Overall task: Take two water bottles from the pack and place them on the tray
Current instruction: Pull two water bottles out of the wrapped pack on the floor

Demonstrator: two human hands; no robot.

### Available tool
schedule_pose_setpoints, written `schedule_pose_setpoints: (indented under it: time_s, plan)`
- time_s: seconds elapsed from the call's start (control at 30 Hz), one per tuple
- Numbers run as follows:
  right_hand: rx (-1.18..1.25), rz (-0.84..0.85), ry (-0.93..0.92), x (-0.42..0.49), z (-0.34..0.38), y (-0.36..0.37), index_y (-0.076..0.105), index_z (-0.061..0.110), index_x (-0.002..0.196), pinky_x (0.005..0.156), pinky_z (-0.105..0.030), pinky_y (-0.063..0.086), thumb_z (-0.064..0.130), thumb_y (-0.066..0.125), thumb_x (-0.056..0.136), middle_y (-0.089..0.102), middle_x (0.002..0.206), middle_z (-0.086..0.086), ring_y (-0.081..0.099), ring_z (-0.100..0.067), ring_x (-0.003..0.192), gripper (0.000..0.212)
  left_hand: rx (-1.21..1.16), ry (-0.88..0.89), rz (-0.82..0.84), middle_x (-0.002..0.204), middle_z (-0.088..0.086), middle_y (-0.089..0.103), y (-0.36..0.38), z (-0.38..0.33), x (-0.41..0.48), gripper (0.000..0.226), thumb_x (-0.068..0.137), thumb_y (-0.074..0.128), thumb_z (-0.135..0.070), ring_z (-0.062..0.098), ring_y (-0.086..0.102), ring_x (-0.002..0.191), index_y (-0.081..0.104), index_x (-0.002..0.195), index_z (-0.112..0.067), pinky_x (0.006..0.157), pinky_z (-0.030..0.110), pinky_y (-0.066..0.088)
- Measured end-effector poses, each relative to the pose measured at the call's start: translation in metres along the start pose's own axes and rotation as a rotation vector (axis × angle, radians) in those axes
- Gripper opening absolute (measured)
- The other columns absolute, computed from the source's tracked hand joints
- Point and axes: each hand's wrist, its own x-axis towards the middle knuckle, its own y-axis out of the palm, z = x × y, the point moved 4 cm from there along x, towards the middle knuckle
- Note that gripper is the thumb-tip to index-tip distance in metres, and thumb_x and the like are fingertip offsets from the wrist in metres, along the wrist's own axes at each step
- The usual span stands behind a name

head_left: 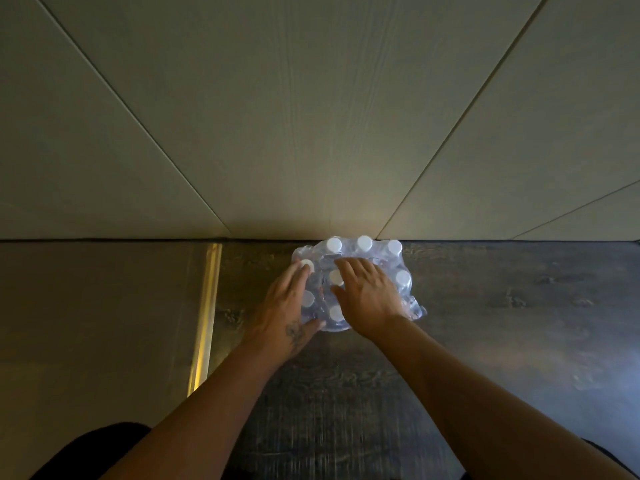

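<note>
A shrink-wrapped pack of water bottles (407, 292) with white caps stands on the dark wood floor against the wall. Several caps show through the clear plastic, such as one at the back (364, 243). My left hand (285, 306) lies on the pack's left side, fingers spread by a cap, thumb under the near edge. My right hand (367, 294) rests flat on top of the pack, fingers apart over the middle caps. Neither hand has closed around a bottle. No tray is in view.
A pale panelled wall (311, 116) rises right behind the pack. A brass floor strip (207, 306) runs along the left, dividing the dark wood floor (502, 323) from a lighter floor (97, 323). My dark-clothed knees show at the bottom corners.
</note>
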Motion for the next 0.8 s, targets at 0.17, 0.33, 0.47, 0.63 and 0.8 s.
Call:
schedule_pose_setpoints:
  time_s: [0.17,0.33,0.47,0.63,0.8]
  plan:
    - [-0.098,-0.048,-0.018,0.009,0.002,0.006,0.053,0.018,0.147,0.123,-0.044,0.038,0.044,0.054,0.107,0.06,0.148,-0.006,0.053,-0.026,0.138,0.048,-0.072,-0.041,-0.04,0.182,0.002,0.016,0.0,-0.007,0.013,0.094,0.098,0.077,-0.04,0.027,0.026,0.165,0.022,0.172,-0.022,0.128,0.049,0.039]
    - [-0.068,-0.086,-0.01,0.012,0.002,0.008,0.059,0.016,0.139,0.117,-0.042,0.042,0.037,0.059,0.106,0.065,0.14,-0.006,0.056,-0.024,0.131,0.039,-0.023,-0.011,-0.071,0.181,0.004,0.021,0.0,-0.006,0.017,0.086,0.098,0.077,-0.032,0.028,0.03,0.163,0.031,0.17,-0.02,0.126,0.047,0.042]
    - [-0.007,-0.117,-0.01,0.006,0.007,-0.014,0.057,0.013,0.144,0.119,-0.041,0.042,0.035,0.06,0.107,0.062,0.147,-0.009,0.053,-0.025,0.139,0.043,-0.082,-0.068,-0.07,0.173,0.003,0.034,-0.008,-0.013,0.021,0.084,0.092,0.082,-0.043,0.029,0.043,0.154,0.04,0.163,-0.025,0.116,0.049,0.051]
    - [-0.058,-0.248,-0.129,-0.023,0.026,-0.086,0.066,0.008,0.127,0.092,-0.046,0.055,0.037,0.058,0.103,0.071,0.121,-0.013,0.062,-0.029,0.111,0.038,-0.153,-0.085,-0.086,0.168,0.007,0.039,-0.015,-0.027,0.027,0.095,0.084,0.088,-0.051,0.03,0.042,0.154,0.038,0.162,-0.027,0.119,0.047,0.046]
    - [0.029,-0.426,-0.2,-0.053,0.036,-0.147,0.066,0.012,0.116,0.078,-0.04,0.053,0.036,0.063,0.099,0.07,0.113,-0.007,0.06,-0.025,0.103,0.029,-0.289,-0.066,-0.066,0.172,0.003,0.039,-0.013,-0.035,0.031,0.105,0.076,0.093,-0.054,0.028,0.038,0.159,0.036,0.162,-0.033,0.124,0.048,0.037]
